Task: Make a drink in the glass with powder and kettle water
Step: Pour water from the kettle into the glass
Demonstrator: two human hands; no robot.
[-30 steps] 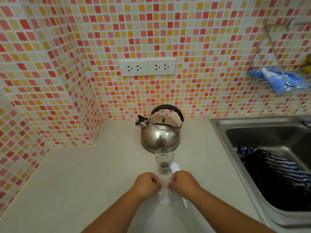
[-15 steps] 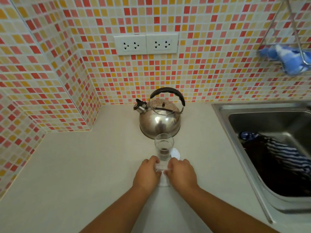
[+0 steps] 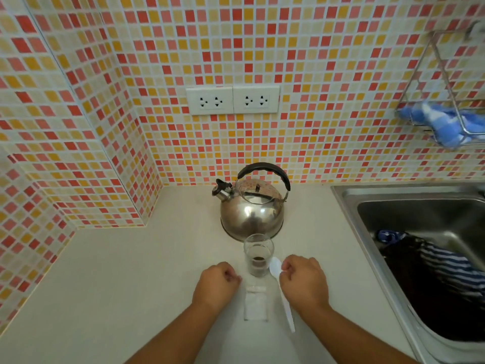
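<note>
1. Head view: the clear glass (image 3: 258, 254), with dark powder at its bottom, was seen just in front of the kettle (image 3: 252, 206).
2. The left hand (image 3: 215, 283) and right hand (image 3: 304, 281) were curled loosely either side of the glass, with nothing gripped.
3. A clear packet (image 3: 256, 302) was lying flat before the glass.

On the tabletop (image 3: 118, 271) the kettle (image 3: 252, 208) stands against the back wall, below the sockets (image 3: 232, 100). The glass (image 3: 258, 254) stands just before it, with powder (image 3: 259, 260) in its bottom. A sachet (image 3: 256, 302) lies before the glass, a spoon (image 3: 283, 292) just right of both. The sink (image 3: 420, 232) lies far right, holding cloth (image 3: 446, 271)
</note>
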